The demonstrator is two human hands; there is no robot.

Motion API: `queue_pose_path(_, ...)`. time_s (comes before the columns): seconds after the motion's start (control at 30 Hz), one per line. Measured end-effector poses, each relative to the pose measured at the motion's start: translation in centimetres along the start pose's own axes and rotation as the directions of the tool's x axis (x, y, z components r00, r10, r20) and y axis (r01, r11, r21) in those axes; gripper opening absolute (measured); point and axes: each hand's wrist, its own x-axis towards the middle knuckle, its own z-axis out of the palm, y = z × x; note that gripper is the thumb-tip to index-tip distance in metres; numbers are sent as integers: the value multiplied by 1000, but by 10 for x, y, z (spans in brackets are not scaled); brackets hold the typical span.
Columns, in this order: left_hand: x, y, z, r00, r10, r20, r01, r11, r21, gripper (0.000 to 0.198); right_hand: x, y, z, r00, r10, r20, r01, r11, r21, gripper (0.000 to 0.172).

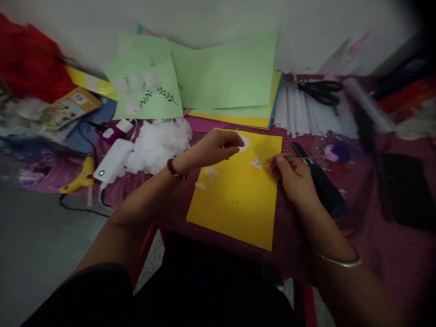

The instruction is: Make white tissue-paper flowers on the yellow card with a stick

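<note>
A yellow paper sheet lies on the dark red table in front of me. My left hand hovers over its upper edge, fingers pinched on a small white cotton tuft. My right hand rests at the sheet's right edge, closed on a thin stick that lies nearly level, with one end pointing left at a white bit on the paper. Two more white bits lie on the sheet's left part.
A heap of white cotton and a white power bank lie to the left. Green paper sheets lean at the back. Black scissors lie on white strips at the right. A dark blue tool lies beside my right hand.
</note>
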Motion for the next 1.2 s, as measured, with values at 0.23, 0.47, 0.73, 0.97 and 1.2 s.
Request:
queue_pose_path(0.23, -65, -21, -22, 965, -260, 28, 239, 921, 309, 17, 2, 7, 0, 999, 21, -38, -20, 999, 39, 28)
queue_pose_path(0.47, -74, -36, 10, 965, -261, -37, 259, 911, 322, 17, 5, 10, 0, 1000, -5, -29, 7, 998, 67, 28)
queue_pose_path(0.73, -49, -20, 6, 984, -179, 15, 179, 984, 3, 6, 4, 2, 5, 999, -15, -46, 17, 999, 51, 35)
queue_pose_path(0.97, 0, 5, 21, 988, -54, 142, 76, 985, -154, 7, 2, 2, -2, 997, -1, -77, 9, 995, 94, 32)
queue_pose_path(1.2, 24, -8, 30, 993, -88, 82, 100, 983, -156, 8, 1, 1, -7, 997, 4, -77, -4, 1000, -7, 32)
